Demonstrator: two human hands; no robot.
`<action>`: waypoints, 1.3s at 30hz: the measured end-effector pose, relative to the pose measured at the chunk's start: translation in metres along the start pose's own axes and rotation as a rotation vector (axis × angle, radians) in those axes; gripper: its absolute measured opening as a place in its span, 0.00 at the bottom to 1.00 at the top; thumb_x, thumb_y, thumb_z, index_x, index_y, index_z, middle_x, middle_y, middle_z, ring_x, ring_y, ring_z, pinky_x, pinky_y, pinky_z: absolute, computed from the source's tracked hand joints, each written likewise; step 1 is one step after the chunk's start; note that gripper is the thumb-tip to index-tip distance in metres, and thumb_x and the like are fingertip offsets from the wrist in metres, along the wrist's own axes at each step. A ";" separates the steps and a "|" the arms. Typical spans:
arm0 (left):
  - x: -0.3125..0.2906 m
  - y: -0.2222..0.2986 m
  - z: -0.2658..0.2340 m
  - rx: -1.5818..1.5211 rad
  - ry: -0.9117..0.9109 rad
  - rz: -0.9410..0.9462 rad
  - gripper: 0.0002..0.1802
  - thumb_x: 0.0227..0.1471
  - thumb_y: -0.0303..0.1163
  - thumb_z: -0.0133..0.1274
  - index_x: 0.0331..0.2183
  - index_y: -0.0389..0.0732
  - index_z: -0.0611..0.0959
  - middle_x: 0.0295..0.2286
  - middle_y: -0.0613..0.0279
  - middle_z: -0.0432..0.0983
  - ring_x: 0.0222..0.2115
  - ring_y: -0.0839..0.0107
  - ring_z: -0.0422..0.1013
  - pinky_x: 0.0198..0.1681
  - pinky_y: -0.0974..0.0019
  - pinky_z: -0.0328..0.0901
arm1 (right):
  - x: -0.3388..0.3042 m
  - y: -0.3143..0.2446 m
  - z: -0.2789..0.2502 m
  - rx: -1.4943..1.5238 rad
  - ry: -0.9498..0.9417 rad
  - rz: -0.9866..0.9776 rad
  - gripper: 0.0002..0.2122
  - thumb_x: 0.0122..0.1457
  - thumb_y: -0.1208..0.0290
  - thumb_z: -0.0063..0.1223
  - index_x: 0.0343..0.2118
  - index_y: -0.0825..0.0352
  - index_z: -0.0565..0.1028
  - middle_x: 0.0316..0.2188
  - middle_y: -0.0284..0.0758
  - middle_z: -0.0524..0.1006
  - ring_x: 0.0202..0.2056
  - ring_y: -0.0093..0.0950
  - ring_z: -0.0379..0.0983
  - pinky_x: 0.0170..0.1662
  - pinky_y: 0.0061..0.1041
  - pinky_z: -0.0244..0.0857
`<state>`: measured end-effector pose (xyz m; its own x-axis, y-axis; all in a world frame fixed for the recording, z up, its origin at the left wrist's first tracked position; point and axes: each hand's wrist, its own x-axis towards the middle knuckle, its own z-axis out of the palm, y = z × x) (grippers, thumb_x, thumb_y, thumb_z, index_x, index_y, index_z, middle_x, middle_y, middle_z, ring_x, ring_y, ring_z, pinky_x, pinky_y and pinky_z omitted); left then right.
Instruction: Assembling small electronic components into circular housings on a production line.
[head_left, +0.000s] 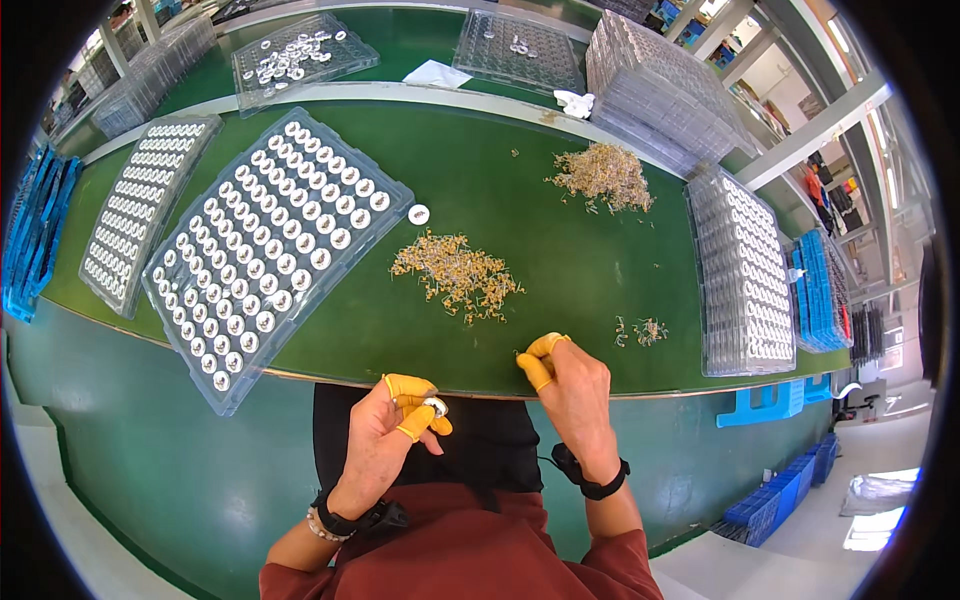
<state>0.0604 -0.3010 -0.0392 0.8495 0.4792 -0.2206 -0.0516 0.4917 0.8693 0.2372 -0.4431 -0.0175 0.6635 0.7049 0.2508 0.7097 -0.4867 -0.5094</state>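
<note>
My left hand [372,445], with yellow finger covers, pinches a small round white part [436,407] just off the table's near edge. My right hand [580,392], also in yellow finger covers, is over the edge of the green table with thumb and forefinger close together. A tiny dark speck shows at its fingertips, too small to name. Beyond the hands lies a loose heap of small yellow-and-silver metal pieces [462,278]. One round white part [418,215] lies alone beside a clear tray [392,193] filled with rows of similar parts.
Another filled tray [128,250] stands at the left, near blue trays [38,235]. At the right are a second heap [602,178], a few loose pieces [650,332] and a stack of filled trays [745,275]. Clear trays [660,95] are stacked at the back.
</note>
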 end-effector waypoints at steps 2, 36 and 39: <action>0.000 -0.003 -0.002 -0.005 -0.028 0.015 0.10 0.56 0.17 0.47 0.42 0.33 0.76 0.33 0.57 0.74 0.31 0.70 0.75 0.25 0.71 0.72 | -0.002 0.000 -0.002 0.064 0.028 0.060 0.05 0.51 0.75 0.60 0.29 0.67 0.75 0.23 0.37 0.71 0.25 0.37 0.71 0.28 0.34 0.66; -0.005 -0.009 0.005 0.030 -0.054 -0.109 0.09 0.52 0.21 0.56 0.38 0.30 0.78 0.30 0.56 0.78 0.27 0.71 0.76 0.23 0.71 0.73 | -0.039 -0.035 0.028 0.768 -0.170 0.174 0.04 0.54 0.81 0.55 0.32 0.70 0.72 0.28 0.30 0.74 0.28 0.17 0.70 0.32 0.18 0.66; -0.006 -0.008 0.005 0.041 -0.054 -0.106 0.09 0.52 0.21 0.56 0.37 0.30 0.78 0.30 0.56 0.78 0.27 0.71 0.76 0.23 0.71 0.73 | -0.039 -0.039 0.026 0.681 -0.143 0.144 0.05 0.53 0.81 0.56 0.31 0.69 0.72 0.26 0.30 0.74 0.27 0.18 0.70 0.31 0.18 0.65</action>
<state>0.0586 -0.3118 -0.0425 0.8763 0.3855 -0.2889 0.0605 0.5067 0.8600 0.1771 -0.4382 -0.0286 0.6689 0.7412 0.0557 0.2804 -0.1822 -0.9424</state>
